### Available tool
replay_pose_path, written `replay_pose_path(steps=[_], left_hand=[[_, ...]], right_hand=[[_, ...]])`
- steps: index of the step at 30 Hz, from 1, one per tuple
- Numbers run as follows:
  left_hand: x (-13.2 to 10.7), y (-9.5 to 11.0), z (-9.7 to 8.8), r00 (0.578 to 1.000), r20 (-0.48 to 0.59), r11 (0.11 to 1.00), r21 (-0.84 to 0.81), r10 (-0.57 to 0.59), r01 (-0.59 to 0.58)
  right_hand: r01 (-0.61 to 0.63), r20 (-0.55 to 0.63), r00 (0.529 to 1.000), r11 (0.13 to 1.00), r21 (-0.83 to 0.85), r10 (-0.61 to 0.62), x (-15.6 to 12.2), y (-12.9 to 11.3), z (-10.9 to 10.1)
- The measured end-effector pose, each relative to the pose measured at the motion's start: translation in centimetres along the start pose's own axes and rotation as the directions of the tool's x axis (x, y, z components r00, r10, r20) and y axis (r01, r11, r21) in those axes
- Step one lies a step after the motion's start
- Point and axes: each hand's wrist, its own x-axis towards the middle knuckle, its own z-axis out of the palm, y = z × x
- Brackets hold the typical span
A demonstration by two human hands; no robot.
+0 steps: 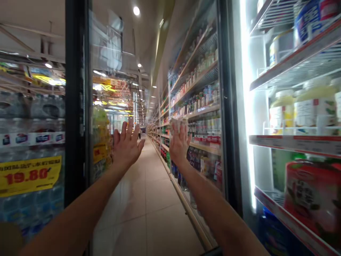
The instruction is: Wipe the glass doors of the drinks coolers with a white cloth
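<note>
A tall glass door (157,53) with a dark frame stands open before me. My left hand (128,144) is raised with its palm toward the pane and its fingers spread, holding nothing; whether it touches the glass I cannot tell. Further right, my right hand (179,142) presses a pale, crumpled cloth (178,123) against the glass. Its fingers lie over the cloth and are slightly blurred.
On the right is a lit refrigerator shelf (293,144) with bottled drinks (282,110) and a red package (311,195). Packed water bottles (32,121) with a yellow price sign (30,176) stand left. A tiled aisle (144,199) shows through the glass.
</note>
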Motion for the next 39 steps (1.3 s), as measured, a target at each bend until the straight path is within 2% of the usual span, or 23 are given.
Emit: replay_pose_path(steps=[1, 3, 4, 5, 6, 8, 9, 10, 11, 12, 14, 15, 16, 19, 21, 23, 25, 28, 31, 33, 35, 37, 39], left_hand=[[0.0, 0.0, -0.1, 1.0, 0.011, 1.0, 0.0, -0.001, 0.001], [0.0, 0.1, -0.2, 1.0, 0.023, 1.0, -0.002, -0.008, 0.008], [0.0, 0.1, -0.2, 1.0, 0.021, 1.0, -0.005, -0.011, 0.011], [0.0, 0.1, -0.2, 1.0, 0.017, 1.0, -0.009, -0.012, 0.012], [0.0, 0.2, -0.2, 1.0, 0.009, 1.0, -0.013, -0.013, 0.013], [0.0, 0.2, -0.1, 1.0, 0.002, 1.0, -0.022, -0.004, 0.005], [0.0, 0.2, 0.0, 1.0, -0.002, 1.0, -0.025, 0.0, -0.001], [0.0, 0.2, 0.0, 1.0, -0.005, 1.0, -0.023, 0.004, -0.005], [0.0, 0.2, 0.0, 1.0, -0.007, 1.0, -0.018, 0.007, -0.007], [0.0, 0.1, 0.0, 1.0, -0.007, 1.0, -0.012, 0.008, -0.009], [0.0, 0.0, 0.0, 1.0, -0.005, 1.0, 0.003, 0.008, -0.008], [0.0, -0.1, 0.0, 1.0, -0.003, 1.0, 0.008, 0.008, -0.008], [-0.1, -0.1, 0.0, 1.0, -0.003, 1.0, 0.011, 0.005, -0.005], [0.0, 0.4, 0.3, 1.0, -0.011, 1.0, 0.0, 0.015, -0.015], [0.2, 1.5, 0.5, 0.998, 0.005, 0.997, -0.044, 0.065, -0.065], [0.5, 3.2, 0.7, 0.991, 0.034, 0.987, -0.104, 0.126, -0.122], [1.0, 4.9, 0.9, 0.987, 0.057, 0.979, -0.144, 0.153, -0.143], [1.6, 6.7, 1.1, 0.985, 0.09, 0.983, -0.12, 0.15, -0.139], [1.6, 7.1, 1.5, 0.984, 0.099, 0.987, -0.065, 0.151, -0.145], [1.5, 6.8, 1.7, 0.985, 0.086, 0.988, -0.043, 0.15, -0.147], [1.6, 6.5, 1.7, 0.987, 0.058, 0.988, -0.038, 0.148, -0.146], [2.0, 6.7, 1.6, 0.987, 0.013, 0.986, -0.051, 0.161, -0.16], [2.3, 7.8, 1.4, 0.979, -0.036, 0.976, -0.08, 0.2, -0.202]], right_hand=[[0.119, 0.019, 0.993, 0.993, 0.021, -0.12, -0.4, -0.5, 0.0], [0.375, 0.056, 0.923, 0.924, 0.078, -0.38, -0.9, -1.2, -0.1], [0.434, 0.066, 0.895, 0.896, 0.099, -0.441, -0.9, -1.1, -0.1], [0.423, 0.066, 0.9, 0.9, 0.105, -0.43, -0.7, -0.8, -0.2], [0.345, 0.052, 0.935, 0.934, 0.095, -0.35, -0.3, -0.2, -0.3], [0.097, -0.011, 0.995, 0.993, 0.066, -0.097, 0.5, 0.8, -0.4], [0.005, -0.048, 0.999, 0.998, 0.06, -0.002, 0.8, 1.1, -0.4], [-0.032, -0.073, 0.997, 0.998, 0.056, 0.036, 0.8, 1.2, -0.3], [-0.003, -0.076, 0.997, 0.999, 0.052, 0.007, 0.5, 1.0, -0.2], [0.087, -0.057, 0.995, 0.995, 0.047, -0.084, 0.1, 0.8, -0.1], [0.289, -0.004, 0.957, 0.956, 0.042, -0.29, -0.8, 0.3, 0.1], [0.334, 0.004, 0.942, 0.942, 0.039, -0.334, -1.2, 0.2, 0.2], [0.328, -0.006, 0.945, 0.944, 0.031, -0.328, -1.5, 0.3, 0.3], [0.102, -0.081, 0.992, 0.995, 0.017, -0.1, -1.5, 0.7, 0.4], [0.036, -0.084, 0.996, 0.999, 0.034, -0.033, -1.4, 0.5, 0.5], [0.085, -0.05, 0.995, 0.994, 0.069, -0.082, -1.8, -0.1, 0.4], [0.186, -0.035, 0.983, 0.974, 0.133, -0.183, -2.3, -0.5, 0.2], [0.293, -0.082, 0.956, 0.906, 0.306, -0.281, -2.9, 0.0, -0.2], [0.34, -0.121, 0.938, 0.797, 0.499, -0.325, -2.9, 1.5, -0.6], [0.317, -0.147, 0.947, 0.763, 0.564, -0.284, -2.5, 2.3, -0.7], [0.228, -0.171, 0.972, 0.818, 0.528, -0.16, -2.1, 2.8, -0.5], [0.095, -0.164, 0.986, 0.913, 0.397, -0.031, -1.7, 2.9, -0.2], [0.001, -0.128, 0.991, 0.969, 0.248, 0.032, -1.4, 2.9, 0.1]])
